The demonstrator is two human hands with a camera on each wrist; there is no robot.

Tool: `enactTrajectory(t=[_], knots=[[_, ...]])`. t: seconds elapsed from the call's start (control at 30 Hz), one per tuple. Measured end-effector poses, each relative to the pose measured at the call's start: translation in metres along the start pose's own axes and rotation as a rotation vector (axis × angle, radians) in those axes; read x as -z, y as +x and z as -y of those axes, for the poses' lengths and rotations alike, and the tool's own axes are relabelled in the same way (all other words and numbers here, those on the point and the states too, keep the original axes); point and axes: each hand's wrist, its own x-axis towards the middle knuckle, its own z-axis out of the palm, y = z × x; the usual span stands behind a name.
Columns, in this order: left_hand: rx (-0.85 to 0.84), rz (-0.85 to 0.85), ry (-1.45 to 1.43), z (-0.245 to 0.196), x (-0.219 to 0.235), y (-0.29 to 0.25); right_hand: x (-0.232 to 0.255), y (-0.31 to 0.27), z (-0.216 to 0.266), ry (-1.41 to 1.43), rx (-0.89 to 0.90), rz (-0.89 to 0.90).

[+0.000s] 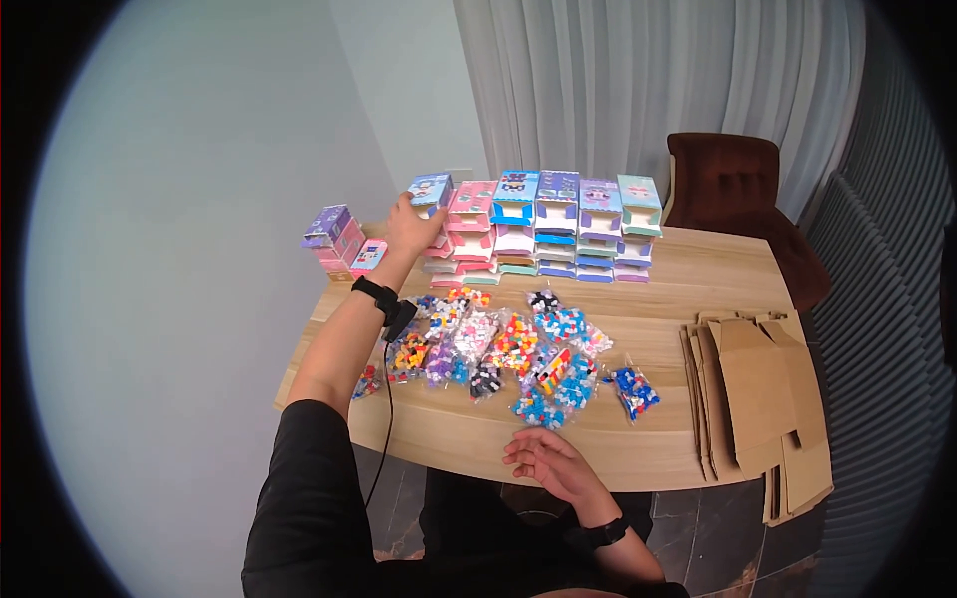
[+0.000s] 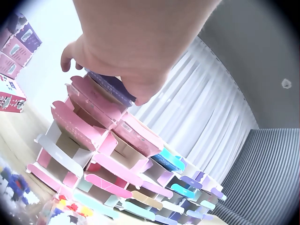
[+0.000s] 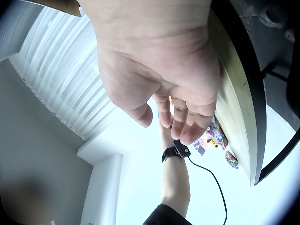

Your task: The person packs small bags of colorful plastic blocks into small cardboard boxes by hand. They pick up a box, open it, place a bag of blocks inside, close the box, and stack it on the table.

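Note:
My left hand (image 1: pixel 411 231) grips a small blue-and-purple cardboard box (image 1: pixel 431 189) on top of the leftmost column of the stacked boxes. In the left wrist view, thumb and fingers span the two sides of that box (image 2: pixel 111 87), with pink open-ended boxes (image 2: pixel 77 124) beneath it. Palm up, my right hand (image 1: pixel 551 465) hovers at the table's near edge, its fingers loosely bent and nothing in them. Just beyond it lie clear bags of colourful small bricks (image 1: pixel 541 407). The right wrist view shows the same bare palm (image 3: pixel 164 79).
Several columns of boxes with open flaps (image 1: pixel 556 219) line the table's back. A smaller purple-and-pink stack (image 1: pixel 334 239) stands at the left. Flattened brown cartons (image 1: pixel 763 399) overhang the right edge, and a brown chair (image 1: pixel 723 179) stands behind. A black cable (image 1: pixel 387 429) hangs from my left wrist.

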Motion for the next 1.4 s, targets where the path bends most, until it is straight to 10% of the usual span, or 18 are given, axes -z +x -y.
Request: enactTrajectory(t=[0.37,0.57,0.8,1.4], knots=[[-0.255,-0.073,-0.365,0.009,0.076,-0.052,-0.001,0.0,0.0,-0.035,-0.003,-0.029],[-0.135,0.38,-0.78,0.012,0.151,-0.205,-0.002,0.001,0.001,-0.01,0.021,-0.002],[-0.505,0.713,-0.309,-0.016,0.196,-0.315,-0.004,0.003,-0.001,0.053,-0.001,0.099],[-0.474,0.453,-0.511,0.002,0.183,-0.345,-0.007,0.005,-0.002,0.007,0.021,-0.131]])
